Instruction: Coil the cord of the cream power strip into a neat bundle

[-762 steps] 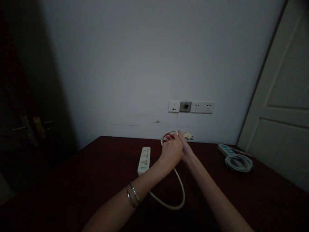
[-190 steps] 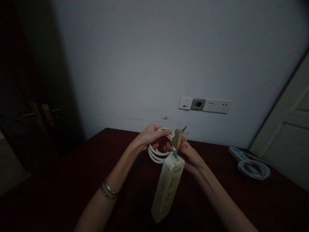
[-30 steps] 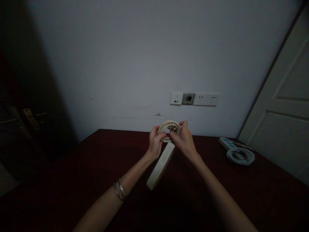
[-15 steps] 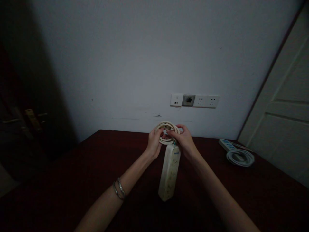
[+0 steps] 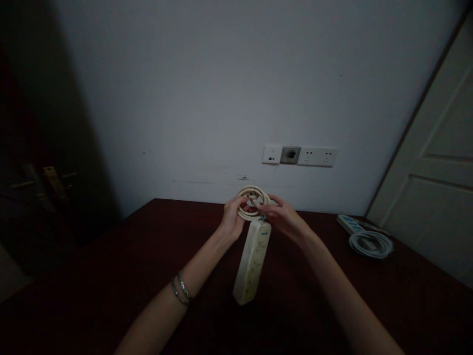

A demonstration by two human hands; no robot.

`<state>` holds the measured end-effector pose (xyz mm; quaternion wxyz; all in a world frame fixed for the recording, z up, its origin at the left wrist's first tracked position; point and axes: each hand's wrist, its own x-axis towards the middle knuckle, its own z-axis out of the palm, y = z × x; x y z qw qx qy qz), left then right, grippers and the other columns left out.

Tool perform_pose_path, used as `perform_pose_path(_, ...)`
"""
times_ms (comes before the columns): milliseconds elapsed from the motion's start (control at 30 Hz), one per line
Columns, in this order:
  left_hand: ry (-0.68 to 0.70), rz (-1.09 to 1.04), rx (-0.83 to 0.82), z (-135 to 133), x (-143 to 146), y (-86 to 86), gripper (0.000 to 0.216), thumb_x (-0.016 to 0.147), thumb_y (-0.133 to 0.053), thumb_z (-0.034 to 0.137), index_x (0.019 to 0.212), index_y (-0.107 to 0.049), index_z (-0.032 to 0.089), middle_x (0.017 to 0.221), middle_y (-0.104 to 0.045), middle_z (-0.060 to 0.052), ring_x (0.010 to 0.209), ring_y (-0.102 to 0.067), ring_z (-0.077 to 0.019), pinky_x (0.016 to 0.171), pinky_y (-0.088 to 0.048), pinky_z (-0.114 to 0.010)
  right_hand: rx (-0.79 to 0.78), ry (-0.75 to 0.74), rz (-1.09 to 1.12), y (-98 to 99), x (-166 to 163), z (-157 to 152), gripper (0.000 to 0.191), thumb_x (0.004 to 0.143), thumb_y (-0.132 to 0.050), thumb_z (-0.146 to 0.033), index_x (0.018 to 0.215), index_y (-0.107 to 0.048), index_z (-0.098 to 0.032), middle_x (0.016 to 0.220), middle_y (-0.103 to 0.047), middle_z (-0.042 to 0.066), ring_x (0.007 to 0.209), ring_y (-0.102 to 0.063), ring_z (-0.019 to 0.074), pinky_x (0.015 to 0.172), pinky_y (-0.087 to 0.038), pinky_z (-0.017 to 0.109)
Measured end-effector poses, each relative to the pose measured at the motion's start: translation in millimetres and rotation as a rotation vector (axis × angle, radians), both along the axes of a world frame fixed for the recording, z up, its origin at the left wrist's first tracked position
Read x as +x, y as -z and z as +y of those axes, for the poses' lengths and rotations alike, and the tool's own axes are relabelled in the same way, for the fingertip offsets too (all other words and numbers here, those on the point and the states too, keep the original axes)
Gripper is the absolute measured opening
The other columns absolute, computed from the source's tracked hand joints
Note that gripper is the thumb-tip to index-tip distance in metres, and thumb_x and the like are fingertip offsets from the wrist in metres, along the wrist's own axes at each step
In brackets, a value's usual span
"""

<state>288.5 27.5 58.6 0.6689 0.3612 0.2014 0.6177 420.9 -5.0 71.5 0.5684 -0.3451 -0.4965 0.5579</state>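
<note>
A cream power strip (image 5: 252, 261) hangs in the air over the dark red table (image 5: 111, 276), its cord wound into a small coil (image 5: 252, 201) at the top. My left hand (image 5: 232, 220) grips the left side of the coil, fingers closed round it. My right hand (image 5: 283, 216) pinches the coil's right side just above the strip's top end. The plug is mostly hidden inside the coil between my fingers.
A second power strip with blue switches (image 5: 349, 224) and its coiled white cord (image 5: 370, 243) lie at the table's right edge. Wall sockets (image 5: 299, 156) sit above the table's far edge. A white door (image 5: 436, 167) stands right; a dark door with a handle (image 5: 48, 180) stands left.
Over the last second the hanging strip swung from tilted left to nearly straight down. My right hand shifted slightly right on the coil. Earlier, the strip lay on the table with its cord loose.
</note>
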Motion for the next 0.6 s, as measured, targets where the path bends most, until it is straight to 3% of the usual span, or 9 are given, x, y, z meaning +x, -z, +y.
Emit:
perform_pose_path(100,-0.035,0.007,-0.002,0,1,0.8,0.015,0.057,-0.060,0.014,0.072,-0.060,0.010,0.065,-0.059,-0.002,0.056,-0.051,-0.0092,0.055,-0.038,-0.023,0.077,0.190,-0.256,2.0,1,2,0.048,0.053,-0.075,-0.027,0.096,-0.055,-0.018,0.080,-0.066,0.005,0.064,-0.061,0.0164,0.061,-0.047,0.028)
perform_pose_path(233,-0.082,0.023,0.025,-3,3,0.6,0.014,0.056,-0.061,0.014,0.070,-0.058,0.010,0.064,-0.057,-0.001,0.057,-0.050,-0.0092,0.056,-0.037,-0.022,0.295,0.380,-0.577,6.9,0,5,0.037,0.063,-0.068,-0.039,0.088,-0.061,-0.014,0.081,-0.067,0.008,0.068,-0.061,0.0182,0.060,-0.047,0.029)
perform_pose_path(367,-0.085,0.030,0.067,-9,5,-0.5,0.015,0.056,-0.059,0.013,0.070,-0.056,0.012,0.068,-0.056,0.000,0.059,-0.049,-0.0087,0.056,-0.037,-0.022,0.379,0.546,-0.707,10.3,-3,6,0.035,0.065,-0.063,-0.042,0.085,-0.063,-0.013,0.077,-0.067,0.008,0.065,-0.060,0.0177,0.059,-0.045,0.028)
perform_pose_path(600,-0.006,0.143,0.162,-18,4,-1.8,0.012,0.052,-0.050,0.007,0.061,-0.050,0.014,0.050,-0.044,0.005,0.044,-0.039,-0.0062,0.055,-0.039,-0.024,0.476,0.764,-0.886,5.5,-2,0,0.021,0.071,-0.055,-0.034,0.077,-0.061,-0.015,0.064,-0.063,0.004,0.055,-0.055,0.0148,0.054,-0.039,0.025)
